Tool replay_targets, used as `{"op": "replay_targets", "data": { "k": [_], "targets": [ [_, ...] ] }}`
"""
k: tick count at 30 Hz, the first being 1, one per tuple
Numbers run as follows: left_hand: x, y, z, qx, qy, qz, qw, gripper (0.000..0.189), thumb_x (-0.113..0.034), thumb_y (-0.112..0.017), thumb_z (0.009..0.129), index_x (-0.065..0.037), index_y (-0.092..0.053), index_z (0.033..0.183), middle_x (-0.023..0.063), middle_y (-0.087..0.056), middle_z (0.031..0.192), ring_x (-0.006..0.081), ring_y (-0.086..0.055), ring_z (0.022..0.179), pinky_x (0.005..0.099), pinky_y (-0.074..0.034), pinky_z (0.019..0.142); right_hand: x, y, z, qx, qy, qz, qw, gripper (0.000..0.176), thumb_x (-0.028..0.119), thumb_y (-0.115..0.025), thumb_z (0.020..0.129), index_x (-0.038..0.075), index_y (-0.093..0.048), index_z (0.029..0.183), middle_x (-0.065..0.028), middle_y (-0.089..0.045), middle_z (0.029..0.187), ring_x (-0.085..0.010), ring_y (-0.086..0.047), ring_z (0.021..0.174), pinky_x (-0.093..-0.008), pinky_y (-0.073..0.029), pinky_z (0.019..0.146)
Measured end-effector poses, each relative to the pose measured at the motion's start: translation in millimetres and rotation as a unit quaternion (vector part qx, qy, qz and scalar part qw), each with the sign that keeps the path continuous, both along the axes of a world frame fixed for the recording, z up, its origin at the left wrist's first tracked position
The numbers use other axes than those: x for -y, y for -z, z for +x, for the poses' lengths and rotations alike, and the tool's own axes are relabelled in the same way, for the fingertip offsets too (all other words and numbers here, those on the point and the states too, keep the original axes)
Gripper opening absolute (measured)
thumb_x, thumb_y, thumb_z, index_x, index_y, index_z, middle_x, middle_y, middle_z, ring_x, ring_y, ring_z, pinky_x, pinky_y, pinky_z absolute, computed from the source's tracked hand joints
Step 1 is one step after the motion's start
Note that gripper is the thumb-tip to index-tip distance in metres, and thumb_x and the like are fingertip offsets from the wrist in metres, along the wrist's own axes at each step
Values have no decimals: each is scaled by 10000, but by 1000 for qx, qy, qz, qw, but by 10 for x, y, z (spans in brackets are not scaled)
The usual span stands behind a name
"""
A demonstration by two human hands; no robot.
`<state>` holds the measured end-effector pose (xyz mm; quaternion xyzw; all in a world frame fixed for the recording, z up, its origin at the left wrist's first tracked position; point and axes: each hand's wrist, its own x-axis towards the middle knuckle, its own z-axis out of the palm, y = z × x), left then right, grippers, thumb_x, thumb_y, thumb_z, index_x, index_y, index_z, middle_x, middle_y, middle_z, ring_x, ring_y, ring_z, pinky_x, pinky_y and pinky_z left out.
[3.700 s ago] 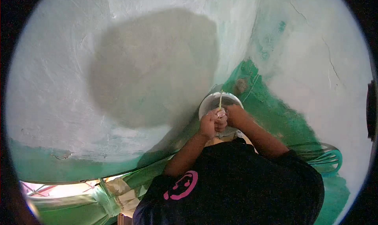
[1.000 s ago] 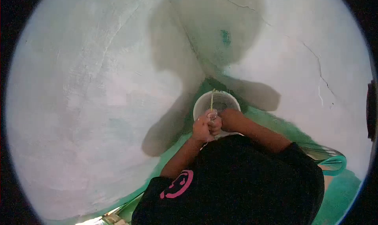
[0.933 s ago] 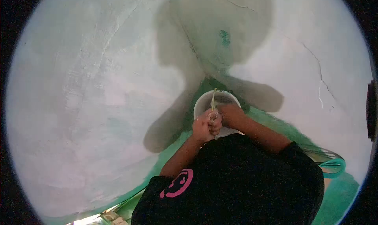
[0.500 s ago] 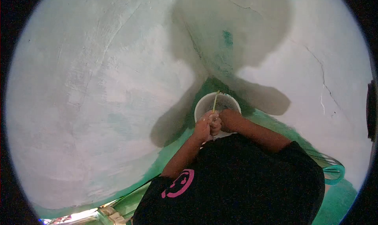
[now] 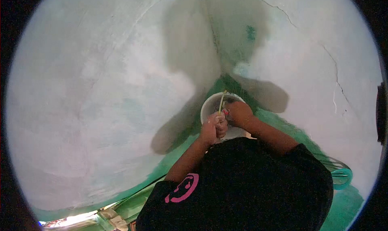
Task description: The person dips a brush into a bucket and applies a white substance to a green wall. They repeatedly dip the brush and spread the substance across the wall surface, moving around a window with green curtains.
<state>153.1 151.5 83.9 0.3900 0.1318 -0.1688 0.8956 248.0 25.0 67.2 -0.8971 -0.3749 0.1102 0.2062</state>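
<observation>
A white bucket (image 5: 205, 108) sits in front of my body, below the corner of the walls. My left hand (image 5: 213, 128) is closed at its near side, around the lower end of a thin yellow-green handle (image 5: 222, 101) that runs to the far rim. My right hand (image 5: 241, 114) reaches over the bucket's right side with fingers curled down into it. A small pinkish-red bit (image 5: 226, 112) shows by its fingertips; what it belongs to is hidden. The bucket's contents are mostly covered by my hands.
Two pale, cracked walls (image 5: 101, 109) meet ahead, with green paint patches (image 5: 279, 122) along the lower edges. My shadow (image 5: 214, 33) falls on them. A teal looped object (image 5: 342, 178) is at right. Green slats (image 5: 139, 204) and a bright gap lie lower left.
My right hand has moved up and right, away from my left hand and further over the bucket. The pinkish-red bit has come into sight. My left hand keeps its hold.
</observation>
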Motion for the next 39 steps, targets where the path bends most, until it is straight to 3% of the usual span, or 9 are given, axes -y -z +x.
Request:
{"op": "replay_targets", "data": {
  "k": [10, 16, 18, 20, 22, 29, 32, 36, 39],
  "targets": [
    [-184, 176, 36, 63, 58, 83, 993, 231, -296, -415, 853, -127, -370, 702, -25, -305, 525, 90, -244, 393, 248, -186, 346, -81, 347, -216, -63, -86, -36, 994, 247, 245, -566, 717, 59, -569, 880, -174, -606, 795, -345, -591, 759, -420, -473, 675],
    [-351, 145, -110, 39, 58, 113, 991, 182, -217, -399, 877, -128, -358, 724, -38, -313, 552, 63, -258, 404, 226, -205, 355, 292, -26, -235, -138, 73, 257, 954, 182, 195, -542, 776, 38, -574, 862, -135, -601, 716, -268, -593, 665, -356, -472, 617],
    [-446, 247, -139, 40, 78, 80, 993, 175, -219, -398, 878, -127, -359, 735, -38, -316, 561, 62, -259, 408, 225, -210, 357, 425, -216, -245, -178, 156, 462, 855, 120, 128, -535, 797, 18, -582, 795, -76, -585, 662, -176, -567, 616, -300, -462, 575],
    [-498, 276, -162, 33, 103, 51, 993, 168, -221, -397, 879, -126, -359, 745, -38, -319, 570, 61, -260, 413, 225, -214, 360, 514, -520, -282, -154, 257, 520, 800, 126, 104, -535, 809, 8, -586, 748, -30, -574, 643, -110, -539, 605, -263, -450, 554],
    [-516, 258, -210, 37, 116, 79, 989, 152, -221, -394, 880, -127, -357, 767, -39, -314, 581, 62, -263, 419, 226, -212, 362, 648, -759, -163, 117, 273, 383, 875, 139, 120, -557, 805, -6, -589, 758, -52, -586, 645, -112, -535, 590, -245, -447, 560],
    [-668, 280, -145, 77, 148, 64, 984, 105, -206, -355, 877, -144, -367, 793, -25, -317, 564, 83, -279, 419, 255, -209, 362, 513, -1800, 107, 506, 295, 315, 747, 211, 140, -557, 798, 30, -599, 973, -175, -611, 886, -261, -615, 778, -315, -481, 696],
    [-687, 268, -198, 102, 150, 7, 983, 125, -217, -369, 867, -148, -349, 765, -28, -311, 560, 80, -270, 419, 251, -201, 365, 560, -1374, 570, 596, 203, 261, 732, 196, 160, -539, 800, 37, -580, 947, -143, -612, 855, -289, -603, 744, -344, -485, 663],
    [-722, 297, -276, 99, 167, -5, 981, 189, -252, -375, 870, -152, -317, 721, -34, -286, 550, 77, -249, 409, 245, -184, 364, 397, -583, 605, 298, 283, 176, 895, 215, 237, -539, 740, 29, -569, 784, -190, -569, 705, -370, -557, 672, -396, -464, 607],
    [-779, 339, -273, 84, 168, 11, 982, 217, -270, -359, 886, -149, -315, 711, -38, -283, 554, 72, -255, 411, 237, -183, 364, 371, -423, 661, 237, 301, 222, 897, 225, 252, -532, 765, 31, -574, 775, -191, -569, 679, -341, -574, 639, -365, -468, 593]
  ]
}}
